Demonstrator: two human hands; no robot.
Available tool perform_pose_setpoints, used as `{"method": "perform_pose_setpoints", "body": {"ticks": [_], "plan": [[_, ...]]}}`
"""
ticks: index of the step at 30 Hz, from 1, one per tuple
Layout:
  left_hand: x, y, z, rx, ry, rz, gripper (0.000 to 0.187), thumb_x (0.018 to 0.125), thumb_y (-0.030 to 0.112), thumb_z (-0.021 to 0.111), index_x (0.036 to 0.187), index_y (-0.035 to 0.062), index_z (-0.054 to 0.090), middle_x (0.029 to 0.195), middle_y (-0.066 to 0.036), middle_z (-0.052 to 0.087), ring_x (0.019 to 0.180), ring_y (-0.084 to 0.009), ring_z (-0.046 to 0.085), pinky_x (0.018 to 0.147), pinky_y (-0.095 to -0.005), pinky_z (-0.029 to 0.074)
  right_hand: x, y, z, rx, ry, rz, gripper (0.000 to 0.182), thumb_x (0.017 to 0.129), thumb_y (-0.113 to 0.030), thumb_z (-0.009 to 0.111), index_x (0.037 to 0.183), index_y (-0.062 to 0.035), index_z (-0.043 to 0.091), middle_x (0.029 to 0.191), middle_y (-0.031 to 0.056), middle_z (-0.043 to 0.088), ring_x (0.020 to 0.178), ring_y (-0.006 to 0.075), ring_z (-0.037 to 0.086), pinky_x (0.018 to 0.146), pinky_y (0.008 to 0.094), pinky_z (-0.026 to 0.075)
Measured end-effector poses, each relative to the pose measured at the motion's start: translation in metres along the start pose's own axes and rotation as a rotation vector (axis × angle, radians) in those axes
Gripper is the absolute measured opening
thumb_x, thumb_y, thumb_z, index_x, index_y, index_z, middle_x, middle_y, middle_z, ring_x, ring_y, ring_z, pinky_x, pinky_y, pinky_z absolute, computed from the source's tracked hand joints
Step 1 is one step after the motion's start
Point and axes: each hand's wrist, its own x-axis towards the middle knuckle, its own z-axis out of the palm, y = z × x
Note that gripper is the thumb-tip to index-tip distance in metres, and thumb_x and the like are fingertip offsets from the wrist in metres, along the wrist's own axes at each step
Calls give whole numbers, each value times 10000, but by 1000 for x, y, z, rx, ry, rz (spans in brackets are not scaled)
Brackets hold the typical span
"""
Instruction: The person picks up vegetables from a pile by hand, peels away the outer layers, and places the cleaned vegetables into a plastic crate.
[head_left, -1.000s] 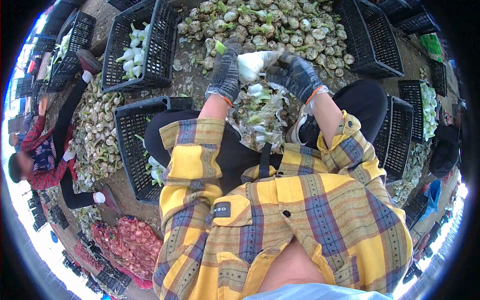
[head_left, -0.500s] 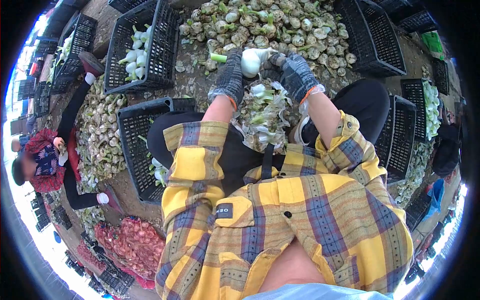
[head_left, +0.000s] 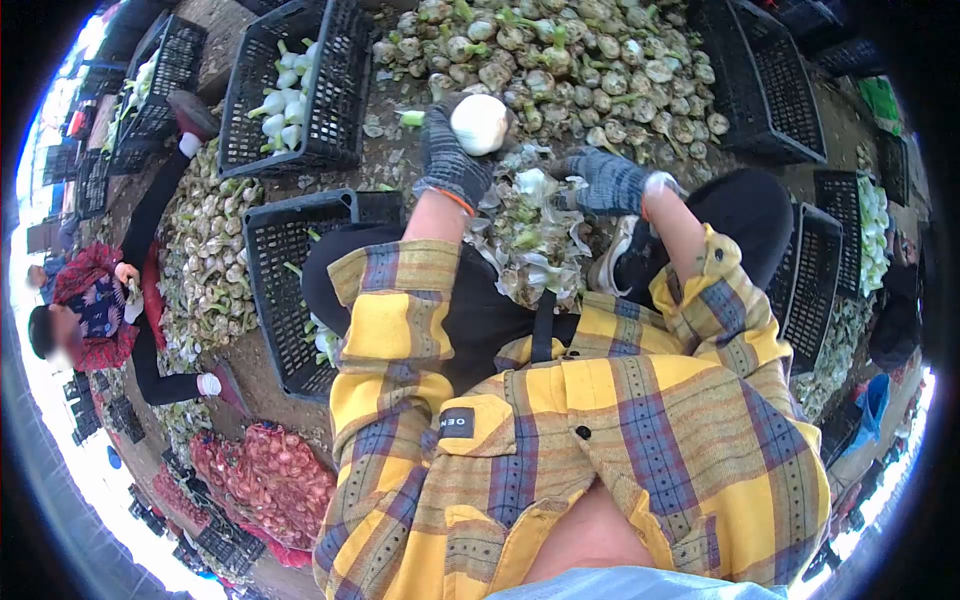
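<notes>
In my gloved left hand [head_left: 452, 160] is a clean white garlic bulb [head_left: 480, 125], held above the ground near the big pile of unpeeled bulbs [head_left: 600, 70]. A pale green stem [head_left: 411, 118] shows just left of that hand. My right hand [head_left: 608, 180], also gloved, is apart from the bulb, at the right edge of a heap of peeled skins [head_left: 535, 225]; its fingers point left, and whether they hold anything is hidden. The skins lie between my legs.
A black crate [head_left: 290, 90] at upper left holds white bulbs; another [head_left: 290, 300] stands by my left leg. More crates [head_left: 770, 80] are at right. A person [head_left: 100, 300] sits at far left beside a bulb pile [head_left: 210, 270]. Red net sacks [head_left: 265, 480] lie lower left.
My right hand has come off the bulb and moved down and right to the skins. The bulb, now in my left hand alone, has turned and moved slightly left.
</notes>
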Motion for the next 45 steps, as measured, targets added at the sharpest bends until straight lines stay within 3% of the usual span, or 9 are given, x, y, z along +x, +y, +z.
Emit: {"method": "perform_pose_setpoints", "body": {"ticks": [5, 8, 12, 16, 22, 27, 39, 42, 45], "plan": [[-5, -4, -7, -108, 223, 6, 414, 771, 422, 417, 961, 70, 525, 861, -145, 588, 721, -295, 581, 561, -414, 500, 8, 0, 14, 154, 242, 99, 424, 783, -391, 517, 1067, -80, 563, 952, 190, 584, 867, 313, 567, 793, 359, 430], [13, 15, -34, -188, 81, -68, 409, 763, 418, 414, 928, 60, 524, 823, -147, 581, 689, -291, 574, 564, -402, 497, 6, 5, 19, 287, 28, 232, 407, 827, -402, 428, 817, -47, 626, 700, 223, 568, 710, 374, 554, 700, 401, 430], [0, 105, -22, -321, -227, 314, 549, 755, 532, 411, 997, 46, 491, 821, -161, 557, 685, -304, 567, 619, -431, 517, 19, 45, 53, 63, -17, 302, 449, 819, -409, 404, 932, -20, 599, 853, 246, 576, 797, 371, 566, 739, 407, 432], [-16, 186, -6, -195, -53, 517, 778, 790, 584, 302, 1234, -55, 282, 1163, -257, 420, 1018, -373, 472, 793, -481, 461, 36, 65, 45, 196, 160, 360, 517, 780, -438, 444, 1050, -9, 546, 1008, 241, 550, 936, 358, 536, 821, 379, 412], [-17, 83, 30, -292, 197, 237, 397, 842, 373, 439, 995, 6, 442, 938, -192, 525, 859, -303, 543, 701, -419, 503, 96, 109, -4, 179, 333, 515, 621, 745, -428, 509, 1220, -40, 408, 1223, 218, 423, 1129, 311, 424, 946, 341, 336], [-15, 49, 52, 39, 56, 121, 290, 849, 330, 470, 984, 73, 466, 928, -111, 543, 823, -241, 562, 632, -363, 512, 161, 147, -42, 17, 593, 622, 804, 734, -435, 563, 1348, -120, 150, 1310, 276, 258, 1214, 391, 278, 988, 393, 279], [-10, 31, 34, 291, 138, 60, 375, 860, 305, 464, 1152, 70, 448, 1023, -107, 553, 885, -222, 562, 733, -328, 484, 188, 161, -51, -213, 643, 565, 473, 728, -329, 592, 1081, -28, 500, 1034, 206, 550, 956, 320, 531, 855, 367, 402], [-9, 28, 28, 530, 108, 172, 371, 859, 270, 491, 1169, 74, 435, 1059, -68, 537, 904, -151, 539, 753, -260, 447, 153, 125, -74, 4, 635, 404, 382, 734, -245, 605, 1037, -26, 529, 956, 175, 590, 856, 299, 581, 756, 344, 452], [-4, 15, 31, 626, 96, 283, 417, 866, 249, 495, 1211, 36, 397, 1148, -57, 486, 945, -109, 504, 798, -208, 406, 120, 85, -84, 935, 428, 254, 316, 781, -204, 597, 1009, 6, 538, 902, 134, 602, 837, 229, 595, 676, 294, 499]]}}
